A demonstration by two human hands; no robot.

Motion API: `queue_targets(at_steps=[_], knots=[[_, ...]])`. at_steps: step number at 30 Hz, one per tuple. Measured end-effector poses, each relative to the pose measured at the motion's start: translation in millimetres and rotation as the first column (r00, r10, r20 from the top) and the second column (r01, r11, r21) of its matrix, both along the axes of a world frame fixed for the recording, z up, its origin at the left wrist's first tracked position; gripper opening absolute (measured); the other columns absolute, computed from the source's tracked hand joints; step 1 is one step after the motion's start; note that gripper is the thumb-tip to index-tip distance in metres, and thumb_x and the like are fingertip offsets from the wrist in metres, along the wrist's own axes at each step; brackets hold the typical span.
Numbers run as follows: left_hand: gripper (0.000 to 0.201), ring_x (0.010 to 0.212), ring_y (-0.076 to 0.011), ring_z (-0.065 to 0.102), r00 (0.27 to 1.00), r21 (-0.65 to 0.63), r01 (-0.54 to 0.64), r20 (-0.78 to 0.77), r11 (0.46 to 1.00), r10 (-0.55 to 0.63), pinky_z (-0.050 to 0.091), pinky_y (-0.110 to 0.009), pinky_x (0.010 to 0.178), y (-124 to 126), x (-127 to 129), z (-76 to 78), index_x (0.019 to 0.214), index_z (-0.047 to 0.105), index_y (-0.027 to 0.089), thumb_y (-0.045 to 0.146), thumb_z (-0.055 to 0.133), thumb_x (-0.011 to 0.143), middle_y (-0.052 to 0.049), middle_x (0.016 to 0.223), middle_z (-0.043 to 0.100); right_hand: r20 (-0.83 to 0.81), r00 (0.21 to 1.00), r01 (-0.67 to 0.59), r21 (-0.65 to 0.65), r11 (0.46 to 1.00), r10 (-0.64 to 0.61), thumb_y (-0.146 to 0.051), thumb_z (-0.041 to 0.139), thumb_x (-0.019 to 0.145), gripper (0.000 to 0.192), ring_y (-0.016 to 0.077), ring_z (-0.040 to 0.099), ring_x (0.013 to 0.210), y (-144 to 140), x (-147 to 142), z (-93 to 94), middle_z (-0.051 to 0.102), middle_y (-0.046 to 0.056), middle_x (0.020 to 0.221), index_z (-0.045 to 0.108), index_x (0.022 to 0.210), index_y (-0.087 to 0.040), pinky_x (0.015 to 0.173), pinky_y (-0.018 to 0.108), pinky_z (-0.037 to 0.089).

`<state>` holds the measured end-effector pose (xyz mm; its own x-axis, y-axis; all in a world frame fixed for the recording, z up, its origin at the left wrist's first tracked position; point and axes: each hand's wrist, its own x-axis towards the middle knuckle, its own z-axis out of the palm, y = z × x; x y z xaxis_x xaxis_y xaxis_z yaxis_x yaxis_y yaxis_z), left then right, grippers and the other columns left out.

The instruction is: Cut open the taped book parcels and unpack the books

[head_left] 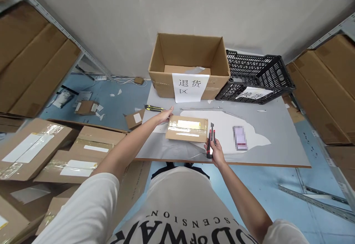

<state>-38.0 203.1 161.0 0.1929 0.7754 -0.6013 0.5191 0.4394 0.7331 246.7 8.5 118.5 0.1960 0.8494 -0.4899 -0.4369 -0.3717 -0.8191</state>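
Observation:
A small taped cardboard box (185, 133) with a white label is at the front middle of the table. My left hand (165, 115) grips it by its far left corner. A red and black utility knife (209, 149) is in my right hand (216, 153), its blade end pointing away from me. That hand is right at the box's right side, and its fingers wrap the handle. A second utility knife, yellow and black (154, 108), lies just beyond my left hand. To the right, a blurred-out purple packet (240, 138) rests on white sheet material (256, 139).
A large open carton (163, 84) with a paper sign stands at the back of the grey table (288, 147). Beside it is a black plastic crate (273, 73). Taped cartons (63, 159) are piled at left; shelves with boxes flank both sides. Scraps lie on the floor.

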Motion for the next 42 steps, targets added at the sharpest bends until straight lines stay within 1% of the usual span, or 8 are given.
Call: queue_targets(at_steps=[5, 8, 10, 12, 18, 26, 33, 42], knots=[[0.082, 0.128, -0.0334, 0.040, 0.979, 0.220, 0.110, -0.190, 0.969, -0.068, 0.035, -0.038, 0.101, -26.9, 6.7, 5.4, 0.122, 0.054, 0.013, 0.073, 0.051, 0.067, -0.016, 0.137, 0.047, 0.141, 0.981, -0.132, 0.000, 0.991, 0.131, -0.051, 0.068, 0.070, 0.049, 0.0223, 0.065, 0.096, 6.0, 25.8, 6.4, 0.061, 0.006, 0.116, 0.050, 0.107, -0.026, 0.077, 0.038, 0.055], [0.102, 0.138, -0.0350, 0.018, 0.881, 0.443, 0.388, -0.436, 0.808, -0.184, 0.021, -0.046, 0.109, -63.0, 16.4, 5.5, 0.141, 0.031, 0.014, 0.073, 0.056, 0.061, -0.017, 0.152, 0.016, 0.297, 0.922, -0.241, -0.064, 0.968, 0.249, -0.055, 0.065, 0.070, 0.055, 0.0183, 0.067, 0.074, 12.5, 48.2, 12.5, 0.063, 0.008, 0.109, 0.049, 0.112, -0.023, 0.061, 0.032, 0.056], [0.115, 0.140, -0.0370, 0.009, 0.800, 0.489, 0.535, -0.554, 0.689, -0.228, 0.012, -0.053, 0.109, -85.9, 22.5, 2.5, 0.144, 0.022, 0.014, 0.077, 0.058, 0.055, -0.017, 0.153, 0.006, 0.347, 0.877, -0.315, -0.110, 0.943, 0.333, -0.057, 0.063, 0.071, 0.057, 0.0150, 0.065, 0.062, 15.6, 58.9, 15.5, 0.064, 0.008, 0.104, 0.049, 0.114, -0.022, 0.051, 0.028, 0.053], [0.122, 0.140, -0.0386, 0.003, 0.748, 0.487, 0.598, -0.623, 0.636, -0.226, 0.006, -0.059, 0.108, -101.5, 26.2, -2.5, 0.145, 0.016, 0.013, 0.079, 0.058, 0.051, -0.018, 0.153, 0.002, 0.349, 0.852, -0.371, -0.128, 0.920, 0.392, -0.058, 0.061, 0.072, 0.058, 0.0131, 0.062, 0.056, 16.8, 64.3, 16.9, 0.065, 0.008, 0.098, 0.049, 0.114, -0.021, 0.045, 0.025, 0.050], [0.123, 0.139, -0.0403, 0.000, 0.721, 0.464, 0.594, -0.669, 0.657, -0.180, 0.011, -0.062, 0.105, -107.1, 24.0, -17.7, 0.146, 0.014, 0.013, 0.080, 0.057, 0.052, -0.021, 0.153, 0.002, 0.274, 0.849, -0.432, -0.132, 0.892, 0.451, -0.057, 0.061, 0.072, 0.059, 0.0110, 0.057, 0.046, 14.1, 66.9, 15.3, 0.066, 0.004, 0.088, 0.048, 0.115, -0.020, 0.039, 0.024, 0.045], [0.127, 0.139, -0.0408, 0.002, 0.831, 0.598, 0.500, -0.536, 0.626, -0.151, 0.019, -0.053, 0.109, -100.0, 23.9, -33.2, 0.142, 0.023, 0.007, 0.080, 0.062, 0.045, -0.024, 0.149, 0.018, 0.291, 0.788, -0.518, -0.163, 0.840, 0.543, -0.057, 0.060, 0.074, 0.064, 0.0107, 0.053, 0.037, 23.5, 74.5, 25.2, 0.062, -0.002, 0.067, 0.046, 0.124, -0.020, 0.033, 0.022, 0.038], [0.128, 0.140, -0.0385, 0.000, 0.856, 0.647, 0.458, -0.507, 0.609, -0.105, 0.015, -0.052, 0.112, -102.9, 23.7, -43.6, 0.142, 0.019, 0.007, 0.080, 0.062, 0.046, -0.023, 0.150, 0.016, 0.281, 0.716, -0.610, -0.191, 0.769, 0.639, -0.056, 0.058, 0.076, 0.064, 0.0096, 0.049, 0.034, 30.7, 87.2, 35.8, 0.055, -0.005, 0.060, 0.046, 0.128, -0.021, 0.033, 0.022, 0.037], [0.134, 0.139, -0.0398, 0.006, 0.864, 0.611, 0.437, -0.490, 0.661, -0.118, 0.018, -0.057, 0.108, -101.1, 22.8, -52.7, 0.145, 0.007, 0.008, 0.078, 0.063, 0.047, -0.023, 0.150, 0.018, 0.309, 0.643, -0.662, -0.237, 0.711, 0.701, -0.056, 0.057, 0.076, 0.067, 0.0107, 0.049, 0.033, 6.9, 97.4, 27.2, 0.054, -0.006, 0.056, 0.045, 0.132, -0.022, 0.032, 0.022, 0.036]])
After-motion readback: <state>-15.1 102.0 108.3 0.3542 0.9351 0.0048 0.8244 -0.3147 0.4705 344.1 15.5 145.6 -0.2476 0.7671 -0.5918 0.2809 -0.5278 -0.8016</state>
